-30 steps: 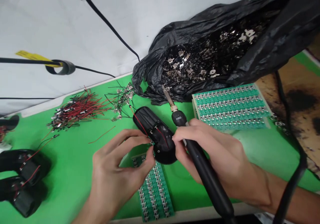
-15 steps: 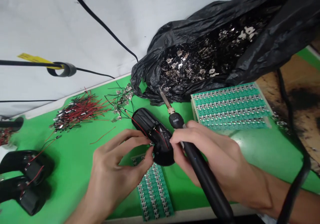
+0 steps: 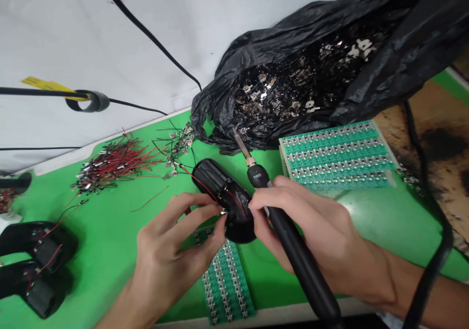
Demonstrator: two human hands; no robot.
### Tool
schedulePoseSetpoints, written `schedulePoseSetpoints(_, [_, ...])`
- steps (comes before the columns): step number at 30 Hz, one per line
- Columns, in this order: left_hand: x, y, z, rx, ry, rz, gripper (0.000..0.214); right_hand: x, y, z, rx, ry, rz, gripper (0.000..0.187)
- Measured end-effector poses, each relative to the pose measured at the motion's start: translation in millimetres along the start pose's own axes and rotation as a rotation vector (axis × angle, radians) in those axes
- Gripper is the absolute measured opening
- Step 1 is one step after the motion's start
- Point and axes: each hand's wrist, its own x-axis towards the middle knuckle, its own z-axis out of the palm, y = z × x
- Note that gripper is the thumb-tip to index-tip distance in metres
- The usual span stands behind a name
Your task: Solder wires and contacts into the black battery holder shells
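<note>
A black plastic housing point(image 3: 223, 192) with red and black wires lies tilted on the green table point(image 3: 110, 241). My left hand point(image 3: 172, 246) pinches at its near end with thumb and fingers, on the housing's edge or a small part there. My right hand point(image 3: 304, 226) grips a black soldering iron point(image 3: 293, 251) along its handle, and its fingertips also touch the housing's right side. The iron's metal tip point(image 3: 240, 145) points away toward the black bag. A narrow green circuit board strip point(image 3: 227, 285) lies under my hands.
A black plastic bag point(image 3: 311, 75) full of small metal contacts sits at the back. A green panel of circuit boards point(image 3: 337, 155) lies to the right. Red and black wire pieces point(image 3: 117, 160) are piled at left. More black housings point(image 3: 32, 265) lie at far left. A thick black cable point(image 3: 428, 270) runs along the right.
My left fingers have shifted slightly at the housing's near end. The housing and iron have stayed nearly in place.
</note>
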Motion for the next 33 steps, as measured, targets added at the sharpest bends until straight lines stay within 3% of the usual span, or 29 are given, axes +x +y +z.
schedulePoseSetpoints(10, [-10.2, -3.5, 2.2, 0.066, 0.010, 0.090, 0.018, 2.7, -0.3, -0.7, 0.003, -0.011, -0.014, 0.020])
schedulePoseSetpoints(33, [-11.2, 0.7, 8.1, 0.026, 0.076, 0.023, 0.015, 2.6, 1.5, 2.4, 0.005, 0.015, -0.030, 0.017])
